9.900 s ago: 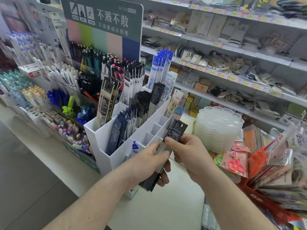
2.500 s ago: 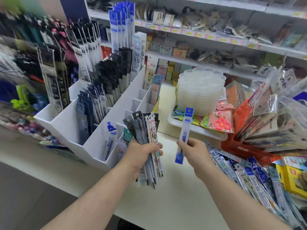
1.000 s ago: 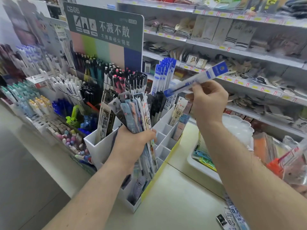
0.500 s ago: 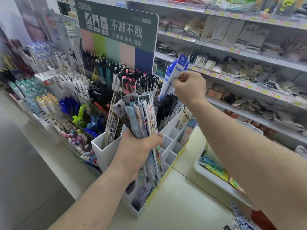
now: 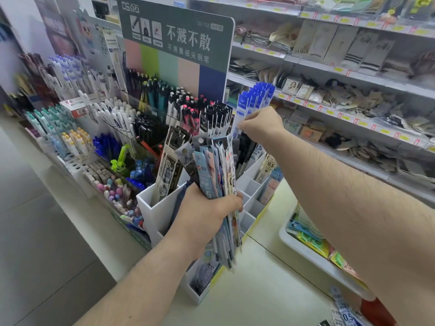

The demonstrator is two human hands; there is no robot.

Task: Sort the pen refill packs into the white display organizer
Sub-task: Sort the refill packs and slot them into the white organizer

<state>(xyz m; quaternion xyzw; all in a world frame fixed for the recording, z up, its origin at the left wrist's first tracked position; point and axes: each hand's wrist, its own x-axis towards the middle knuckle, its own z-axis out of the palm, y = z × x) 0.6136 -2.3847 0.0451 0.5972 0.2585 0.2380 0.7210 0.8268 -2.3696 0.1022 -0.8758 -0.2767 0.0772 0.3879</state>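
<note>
Up at the far end of the white display organizer (image 5: 164,209), the right hand (image 5: 261,127) is curled, fingertips pinching the blue-topped refill packs (image 5: 250,107) standing in the back compartment. Those packs stand nearly upright, long axis vertical, blue headers pointing up and leaning slightly to the right. Down nearer the camera, the left hand (image 5: 207,215) grips a thick fan of mixed refill packs (image 5: 217,182) around the middle, right in front of the organizer. That bundle stands tall too, tops spreading up and away, bottom ends hanging down toward the tabletop (image 5: 259,290). Dark packs (image 5: 219,121) fill the row just left of the blue ones. Pens (image 5: 113,118) crowd the racks further left.
</note>
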